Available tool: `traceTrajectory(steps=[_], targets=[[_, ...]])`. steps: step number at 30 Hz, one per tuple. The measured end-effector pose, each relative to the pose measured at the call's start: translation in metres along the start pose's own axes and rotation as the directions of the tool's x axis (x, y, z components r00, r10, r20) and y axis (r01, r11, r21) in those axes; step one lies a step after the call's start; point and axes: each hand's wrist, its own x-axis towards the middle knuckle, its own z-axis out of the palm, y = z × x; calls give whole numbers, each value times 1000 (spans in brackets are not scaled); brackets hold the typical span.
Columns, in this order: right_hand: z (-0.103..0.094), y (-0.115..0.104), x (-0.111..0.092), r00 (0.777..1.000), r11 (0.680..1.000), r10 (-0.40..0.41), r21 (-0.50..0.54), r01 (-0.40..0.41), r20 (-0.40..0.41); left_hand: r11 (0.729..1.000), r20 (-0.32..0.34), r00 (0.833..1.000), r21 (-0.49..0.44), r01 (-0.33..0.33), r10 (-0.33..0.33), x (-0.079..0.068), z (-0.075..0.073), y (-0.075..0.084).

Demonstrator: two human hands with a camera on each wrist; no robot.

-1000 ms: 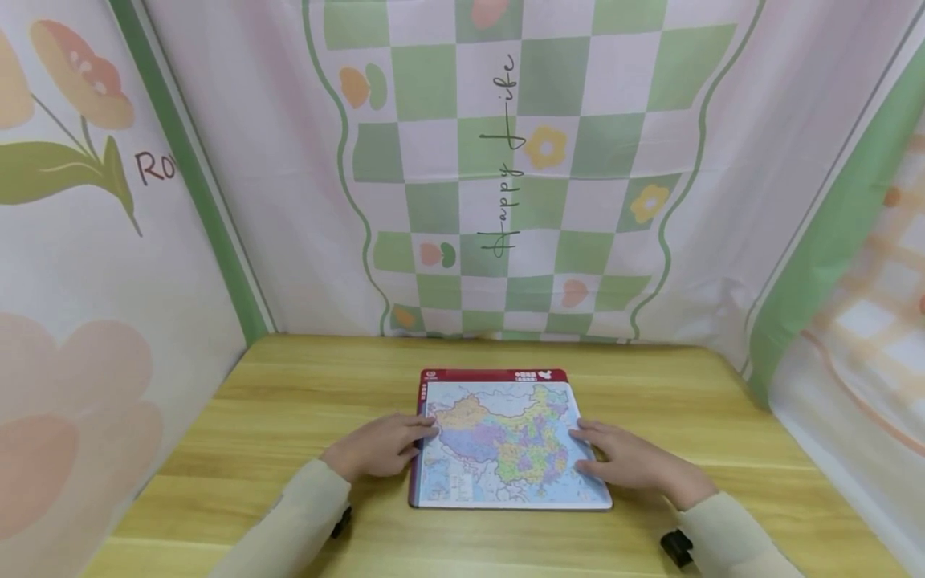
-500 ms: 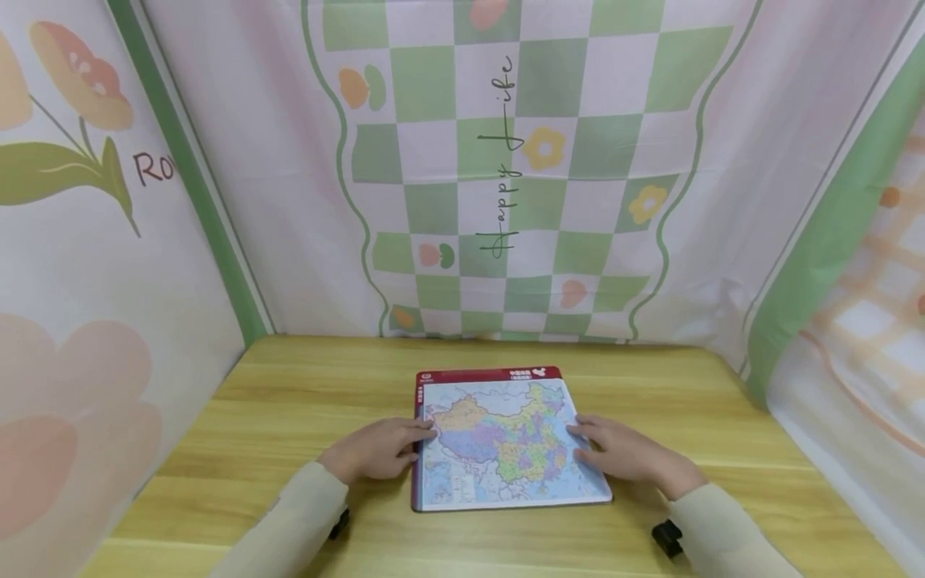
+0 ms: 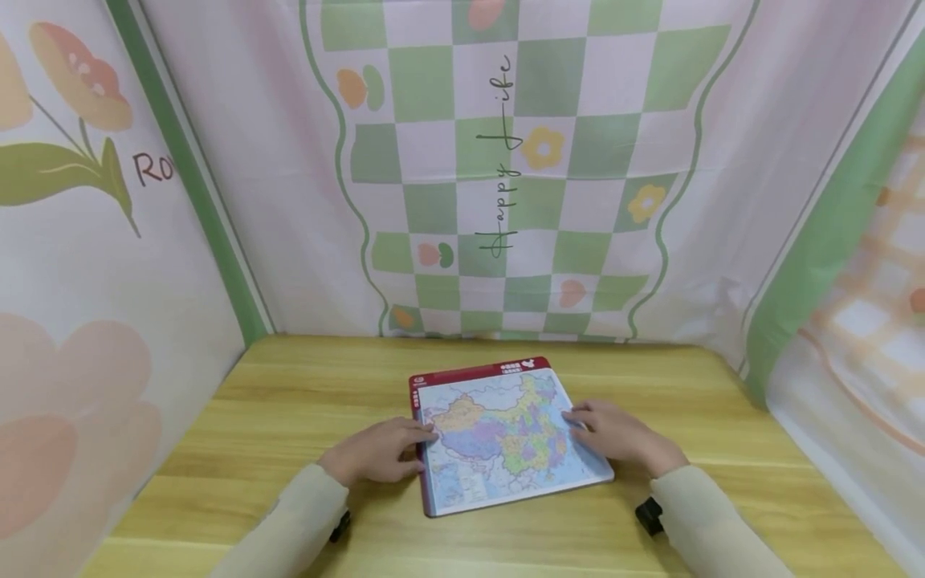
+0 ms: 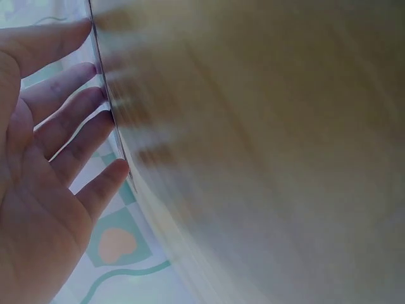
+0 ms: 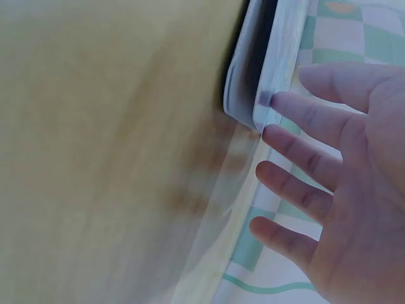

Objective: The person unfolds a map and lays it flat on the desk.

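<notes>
A flat, rounded-corner map board (image 3: 499, 441) with a red strip along its far edge lies on the table, turned slightly anticlockwise. Fingertips of my left hand (image 3: 379, 451) rest on its left edge. On the opposite side, my right hand (image 3: 621, 433) touches the right edge with extended fingers. In the left wrist view, the left hand (image 4: 35, 171) has its fingers spread. The right wrist view shows the right hand (image 5: 367, 164) with spread fingers, its index fingertip by a corner of the board (image 5: 243, 88).
The wood-grain table (image 3: 303, 385) reaches back to a green-and-white checkered curtain (image 3: 506, 201). Printed curtains also hang at the left (image 3: 79, 321) and right (image 3: 853, 321). A black item (image 3: 649, 515) sits under the right wrist.
The board has turned anticlockwise, its far edge shifting left and its right side swinging away from me. My right hand has moved forward and left with it; the left hand has barely moved.
</notes>
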Motion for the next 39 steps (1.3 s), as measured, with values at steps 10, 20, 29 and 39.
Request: traceTrajectory(steps=[10, 20, 29, 39], targets=[[-1, 7, 11, 999, 999, 32, 31, -32, 10, 1000, -27, 999, 4, -29, 29, -2, 1, 2], [-5, 2, 24, 1000, 999, 14, 30, -14, 0, 1000, -29, 999, 4, -17, 17, -1, 1, 7], [-5, 4, 37, 999, 999, 40, 37, -40, -5, 999, -67, 997, 30, -36, 38, 2, 4, 11], [-4, 1, 51, 999, 999, 36, -8, -36, -17, 999, -50, 998, 4, -47, 47, 10, 4, 23]])
